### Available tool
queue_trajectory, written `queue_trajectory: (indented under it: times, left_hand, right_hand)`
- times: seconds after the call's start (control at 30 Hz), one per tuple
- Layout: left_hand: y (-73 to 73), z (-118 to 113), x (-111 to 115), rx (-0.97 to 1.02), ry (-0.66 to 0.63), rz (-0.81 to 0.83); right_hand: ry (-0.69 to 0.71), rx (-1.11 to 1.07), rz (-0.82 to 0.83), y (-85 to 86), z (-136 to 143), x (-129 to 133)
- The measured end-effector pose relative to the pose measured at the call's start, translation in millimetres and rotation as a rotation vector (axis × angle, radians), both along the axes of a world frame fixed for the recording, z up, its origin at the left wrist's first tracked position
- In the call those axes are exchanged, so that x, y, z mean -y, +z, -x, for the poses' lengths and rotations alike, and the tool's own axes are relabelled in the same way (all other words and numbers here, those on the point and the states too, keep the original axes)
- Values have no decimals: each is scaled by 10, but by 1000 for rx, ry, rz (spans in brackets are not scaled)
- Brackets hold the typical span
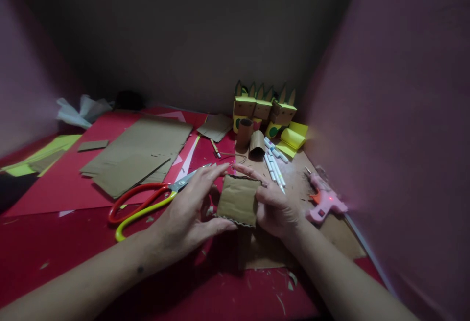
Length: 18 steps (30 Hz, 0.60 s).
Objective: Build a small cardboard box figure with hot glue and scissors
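Between my two hands is a small square cardboard piece (238,200) with ragged corrugated edges; whether it is a box or a flat stack I cannot tell. My left hand (194,208) closes on its left side, thumb along the near edge and fingers at the far edge. My right hand (277,206) grips the right side, thumb bent against it and a finger stretched along the far edge. Scissors (147,198) with one red and one yellow handle lie beside my left hand, blades partly hidden behind it. A pink glue gun (325,198) with a lit red light lies right of my right hand.
Cardboard sheets (143,147) lie on red paper (44,194) at left. Behind my hands are white markers (273,164), cardboard tubes (245,132), a pencil (215,149) and yellow paper (293,139). Cardboard figures with pointed ears (262,108) stand at the back. Pink walls (396,115) flank the table.
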State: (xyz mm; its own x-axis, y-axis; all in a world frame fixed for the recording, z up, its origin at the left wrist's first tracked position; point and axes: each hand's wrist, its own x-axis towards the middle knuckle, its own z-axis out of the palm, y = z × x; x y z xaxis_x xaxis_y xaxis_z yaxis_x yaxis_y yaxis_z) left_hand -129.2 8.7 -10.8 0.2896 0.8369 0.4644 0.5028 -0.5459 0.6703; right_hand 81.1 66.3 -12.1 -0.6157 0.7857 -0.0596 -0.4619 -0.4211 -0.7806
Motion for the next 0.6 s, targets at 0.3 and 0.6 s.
queue_trajectory:
  times: [0.3, 0.6]
  left_hand:
    - [55, -43, 21, -9, -23, -104]
    - [68, -24, 37, -54, -55, -100]
  right_hand:
    - [81, -42, -15, -5, -18, 10]
    - [67, -10, -59, -21, -30, -9]
